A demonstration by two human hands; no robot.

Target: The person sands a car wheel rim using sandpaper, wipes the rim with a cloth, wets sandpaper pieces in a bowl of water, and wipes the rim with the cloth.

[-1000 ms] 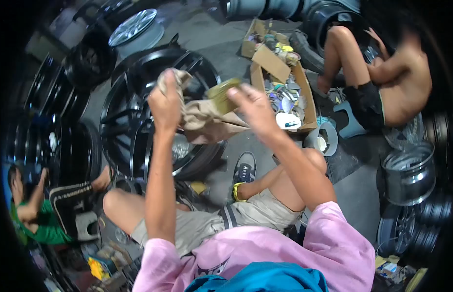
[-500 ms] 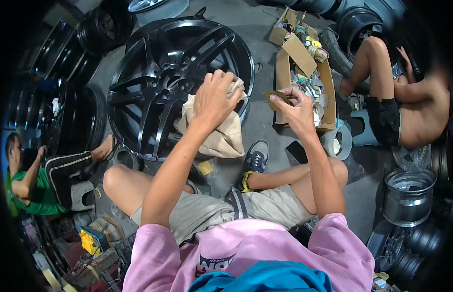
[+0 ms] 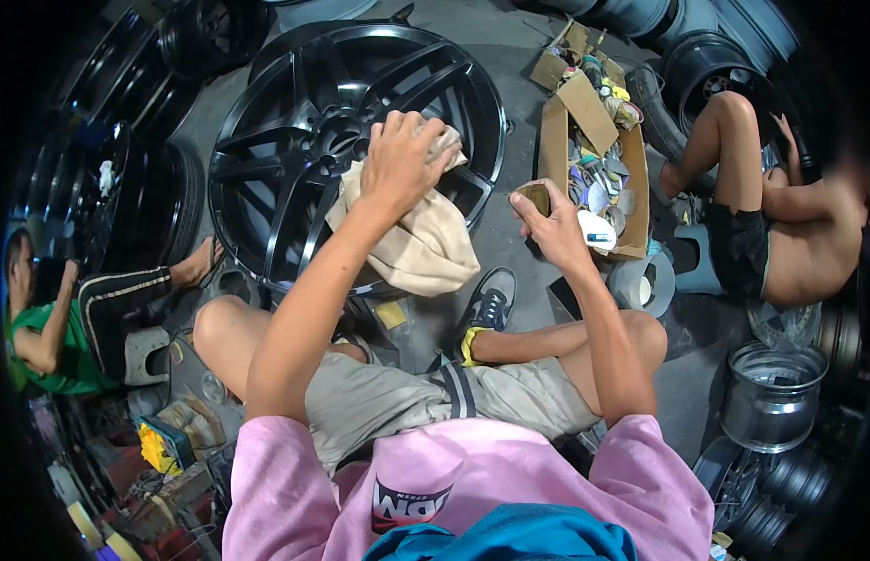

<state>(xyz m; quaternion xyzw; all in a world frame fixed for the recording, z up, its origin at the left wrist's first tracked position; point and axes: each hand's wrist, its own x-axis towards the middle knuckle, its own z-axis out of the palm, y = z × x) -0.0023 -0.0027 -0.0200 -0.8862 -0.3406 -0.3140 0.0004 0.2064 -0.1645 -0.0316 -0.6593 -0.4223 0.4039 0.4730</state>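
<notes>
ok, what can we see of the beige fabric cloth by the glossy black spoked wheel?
The plain beige fabric cloth looks soft and matte, no print showing. The person's left hand grips its bunched upper part; a tuft shows past the fingers. The rest falls in loose folds toward the person, partly hiding the glossy black spoked wheel. Whether it touches the wheel is unclear.

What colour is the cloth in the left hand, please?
The cloth is plain beige, seen in the head view.

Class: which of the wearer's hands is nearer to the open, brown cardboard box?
Right. The right hand is beside the cardboard box, near its closer end; the left hand is farther off, over the round black spoked wheel.
</notes>
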